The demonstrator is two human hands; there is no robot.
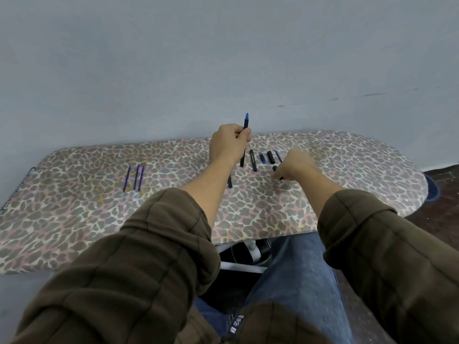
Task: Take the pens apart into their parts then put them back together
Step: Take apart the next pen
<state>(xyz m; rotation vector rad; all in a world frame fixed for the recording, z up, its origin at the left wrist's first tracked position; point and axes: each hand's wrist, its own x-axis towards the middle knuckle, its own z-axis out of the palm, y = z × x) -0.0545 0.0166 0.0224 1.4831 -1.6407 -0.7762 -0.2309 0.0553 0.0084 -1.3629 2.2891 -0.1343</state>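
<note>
My left hand (229,142) grips a black pen (245,130) upright, its blue tip and point sticking up above my fist. My right hand (295,166) rests low on the leopard-print board (99,207), fingers closed around a small black pen part (277,173). Between my hands lie a black barrel (253,160), a blue cap piece (262,158), a black cap (270,157) and a blue refill (278,155). Another black barrel (229,182) pokes out beside my left forearm. Three blue refills (135,177) lie side by side at the left.
The board is an ironing board pushed against a pale blue wall (223,58). Its rounded end is at the right, above a dark floor (444,214). My knees in jeans (293,281) and the white board frame (243,266) sit below the near edge.
</note>
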